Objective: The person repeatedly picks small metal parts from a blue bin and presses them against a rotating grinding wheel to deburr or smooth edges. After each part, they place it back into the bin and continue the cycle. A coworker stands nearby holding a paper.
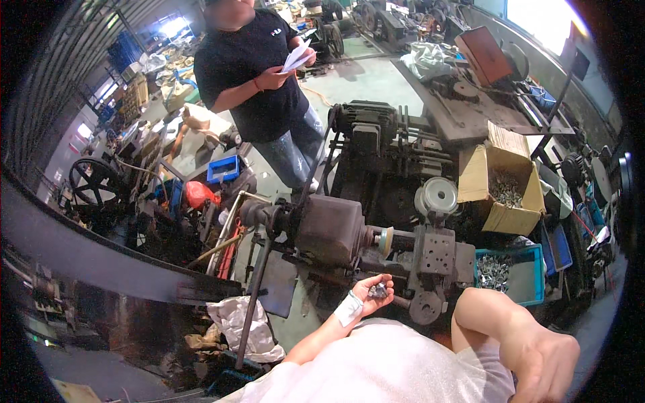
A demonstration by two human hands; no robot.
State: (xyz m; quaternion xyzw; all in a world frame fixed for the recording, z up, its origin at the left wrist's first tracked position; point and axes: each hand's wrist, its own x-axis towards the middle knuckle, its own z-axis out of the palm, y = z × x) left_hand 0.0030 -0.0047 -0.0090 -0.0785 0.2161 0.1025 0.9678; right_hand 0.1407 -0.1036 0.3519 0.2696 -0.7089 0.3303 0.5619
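In the head view, the left hand (365, 299) curls palm-up around small metal pieces (378, 291), jumbled, grey with bright glints, just before the dark machine (329, 232). Whether the right hand (545, 356) grips anything, I cannot tell.

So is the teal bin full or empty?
Neither: the teal bin is partly filled; metal pieces lie at its left, bare bottom shows right.

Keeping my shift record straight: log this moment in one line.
Left hand: cupping small metal parts; right hand: contents hidden; teal bin: metal pieces inside, right of machine
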